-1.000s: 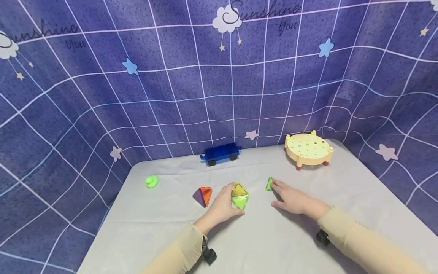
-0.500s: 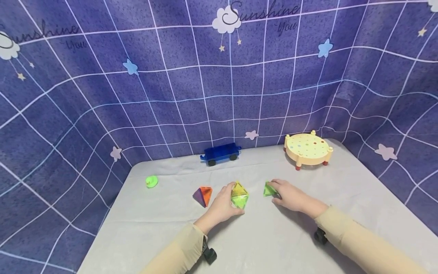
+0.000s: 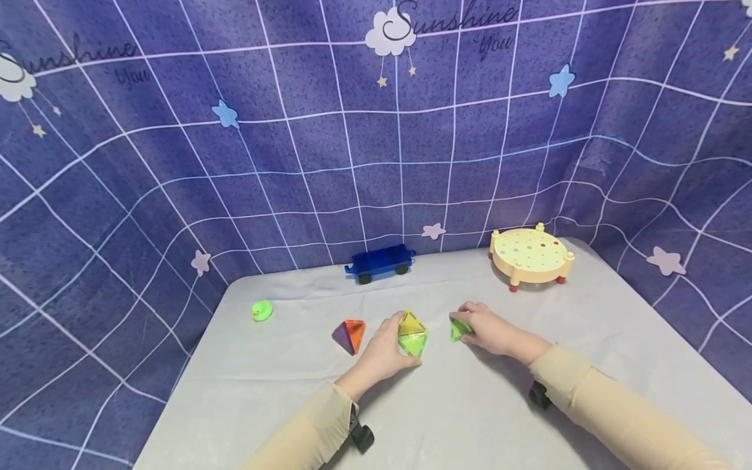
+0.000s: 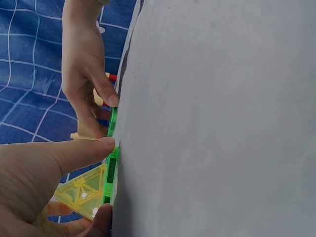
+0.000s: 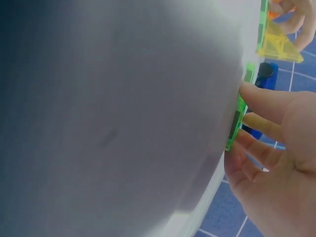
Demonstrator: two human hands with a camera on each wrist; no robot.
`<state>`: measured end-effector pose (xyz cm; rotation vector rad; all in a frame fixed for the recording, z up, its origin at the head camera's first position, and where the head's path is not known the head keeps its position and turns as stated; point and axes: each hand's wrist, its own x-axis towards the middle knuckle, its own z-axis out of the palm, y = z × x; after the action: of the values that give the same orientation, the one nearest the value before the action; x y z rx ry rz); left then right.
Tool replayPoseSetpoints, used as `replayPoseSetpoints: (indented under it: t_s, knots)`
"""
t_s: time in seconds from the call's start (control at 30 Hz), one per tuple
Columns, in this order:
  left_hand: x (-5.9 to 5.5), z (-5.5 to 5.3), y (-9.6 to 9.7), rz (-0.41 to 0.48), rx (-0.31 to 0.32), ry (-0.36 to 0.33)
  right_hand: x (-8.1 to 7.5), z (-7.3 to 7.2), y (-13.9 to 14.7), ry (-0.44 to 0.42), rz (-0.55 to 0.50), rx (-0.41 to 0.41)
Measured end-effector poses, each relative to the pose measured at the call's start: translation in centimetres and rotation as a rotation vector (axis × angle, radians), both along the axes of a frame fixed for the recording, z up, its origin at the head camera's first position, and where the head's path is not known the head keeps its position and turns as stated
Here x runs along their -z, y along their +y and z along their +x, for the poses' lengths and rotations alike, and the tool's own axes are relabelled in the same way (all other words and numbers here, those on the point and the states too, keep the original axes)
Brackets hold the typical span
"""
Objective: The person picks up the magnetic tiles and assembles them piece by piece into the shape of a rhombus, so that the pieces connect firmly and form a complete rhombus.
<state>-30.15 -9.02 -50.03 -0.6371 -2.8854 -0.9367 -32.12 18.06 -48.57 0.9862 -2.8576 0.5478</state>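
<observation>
In the head view my left hand (image 3: 378, 352) holds a joined pair of translucent triangular magnetic tiles, thumb at the near side and fingers at the far side. The left wrist view shows the yellow tile (image 4: 84, 190) standing tilted up from the green tile (image 4: 109, 177), which lies along the tabletop. To the right, my right hand (image 3: 493, 331) pinches a loose green triangular tile (image 3: 458, 329) between thumb and fingers, low at the table surface. A short gap separates this tile from the pair. Its right part is covered by the fingers.
An orange and purple tile pyramid (image 3: 350, 336) sits left of my left hand. Farther left is a green toy duck (image 3: 262, 311). At the back stand a blue wheeled toy wagon (image 3: 382, 262) and, right, a cream round pegged stand (image 3: 531, 253), before a blue curtain (image 3: 329, 150).
My right hand has drawn the loose green tile left and slightly nearer, turning it and going from fingertips on it to a pinch. The left hand has stayed on its tiles.
</observation>
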Motion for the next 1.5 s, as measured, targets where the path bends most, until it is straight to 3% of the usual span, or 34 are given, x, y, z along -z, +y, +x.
replayPoseSetpoints:
  t_s: [0.33, 0.53, 0.63, 0.87, 1.23, 1.5]
  knots:
    - [0.0, 0.3, 0.1, 0.006, -0.003, -0.02, -0.1, 1.3, -1.6, -0.034, -0.04, -0.114]
    - [-0.1, 0.1, 0.1, -0.002, -0.001, -0.008, -0.1, 0.9, -1.5, -0.088, -0.068, -0.047]
    - [-0.1, 0.1, 0.1, -0.002, -0.001, -0.01, 0.0, 0.8, -1.5, -0.105, -0.077, -0.053]
    - [-0.1, 0.1, 0.1, 0.005, -0.005, -0.014, -0.3, 0.9, -2.1, -0.06, -0.081, -0.08]
    - [0.0, -0.1, 0.2, 0.008, -0.013, -0.001, -0.5, 1.5, -3.1, -0.099, -0.065, -0.045]
    - [0.0, 0.0, 0.4, 0.009, -0.024, 0.005, -0.6, 1.8, -3.3, -0.074, -0.075, -0.048]
